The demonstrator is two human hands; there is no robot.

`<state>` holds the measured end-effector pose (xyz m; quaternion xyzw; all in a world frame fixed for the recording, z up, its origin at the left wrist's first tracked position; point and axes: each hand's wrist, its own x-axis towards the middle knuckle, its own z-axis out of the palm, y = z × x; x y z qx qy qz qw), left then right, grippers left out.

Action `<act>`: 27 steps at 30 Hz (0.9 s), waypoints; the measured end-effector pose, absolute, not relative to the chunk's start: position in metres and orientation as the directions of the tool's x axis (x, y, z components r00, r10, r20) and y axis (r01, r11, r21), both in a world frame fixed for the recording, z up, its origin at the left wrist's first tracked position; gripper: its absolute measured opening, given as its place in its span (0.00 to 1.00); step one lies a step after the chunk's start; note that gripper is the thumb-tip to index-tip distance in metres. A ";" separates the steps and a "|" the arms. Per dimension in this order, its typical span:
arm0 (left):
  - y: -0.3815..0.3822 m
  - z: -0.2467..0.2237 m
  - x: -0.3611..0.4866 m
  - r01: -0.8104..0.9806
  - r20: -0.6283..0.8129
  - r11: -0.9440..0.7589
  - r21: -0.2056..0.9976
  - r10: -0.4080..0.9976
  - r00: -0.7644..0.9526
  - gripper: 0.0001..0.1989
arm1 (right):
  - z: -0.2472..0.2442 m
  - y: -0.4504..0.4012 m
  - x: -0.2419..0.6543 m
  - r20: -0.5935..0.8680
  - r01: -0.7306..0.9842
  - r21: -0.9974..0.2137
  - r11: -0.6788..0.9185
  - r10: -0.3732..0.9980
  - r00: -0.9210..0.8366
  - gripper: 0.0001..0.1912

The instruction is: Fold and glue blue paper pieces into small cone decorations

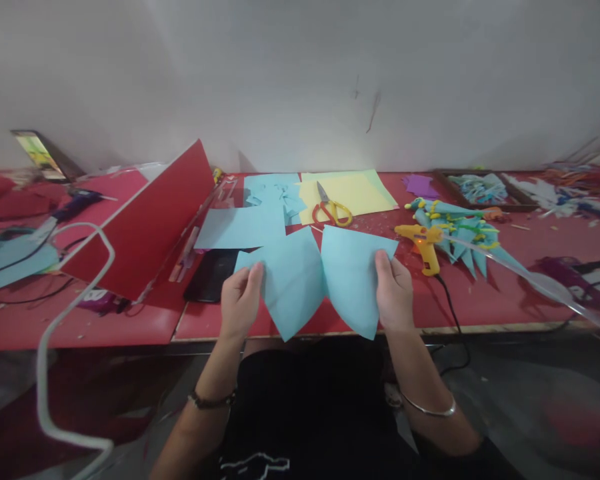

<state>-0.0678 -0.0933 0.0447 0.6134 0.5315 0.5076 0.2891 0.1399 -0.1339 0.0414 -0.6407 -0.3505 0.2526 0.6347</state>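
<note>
Spreading below the pale wall, the red tabletop holds paper at several stages of working, and by the clock, with the held paper at the centre and twelve pointing to the wall, a slanted red board rises between nine and ten. Next in size is the light-blue paper itself, just above the near edge, its two pointed lobes apparently cut out already but neither rolled nor glued; whether it is one piece or two, I can't tell. The left hand pinches its left side between thumb and fingers, and the right hand pinches the opposite side likewise. Between two and three lies a bunch of blue cones, shaped and fitted with yellow-green bits, so some pieces look well advanced. Pale yellow sheets towards one and a plain blue sheet at ten seem less worked. A dark phone sits at nine, a yellow glue gun just beside the cones with its light glowing, scissors at twelve, and small blue scraps near eleven.
</note>
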 end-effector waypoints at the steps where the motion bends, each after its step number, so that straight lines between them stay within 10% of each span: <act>1: -0.094 0.047 -0.067 0.384 0.351 -0.281 0.880 0.928 -0.126 0.20 | 0.042 -0.134 0.140 0.142 0.161 -0.986 0.051 0.766 0.627 0.22; 12: -0.100 0.058 -0.077 0.615 0.551 -0.355 0.704 0.819 -0.158 0.18 | 0.042 -0.134 0.143 0.327 0.424 -0.902 0.077 0.762 0.558 0.20; 22: -0.090 0.057 -0.121 0.558 0.459 -0.167 0.813 0.774 -0.437 0.19 | 0.039 -0.134 0.182 0.346 0.340 -0.935 0.102 0.477 0.808 0.19; 27: -0.080 0.047 -0.124 0.399 0.316 -0.123 0.909 0.828 -0.463 0.14 | 0.036 -0.135 0.183 0.291 0.312 -0.948 0.066 0.576 0.764 0.18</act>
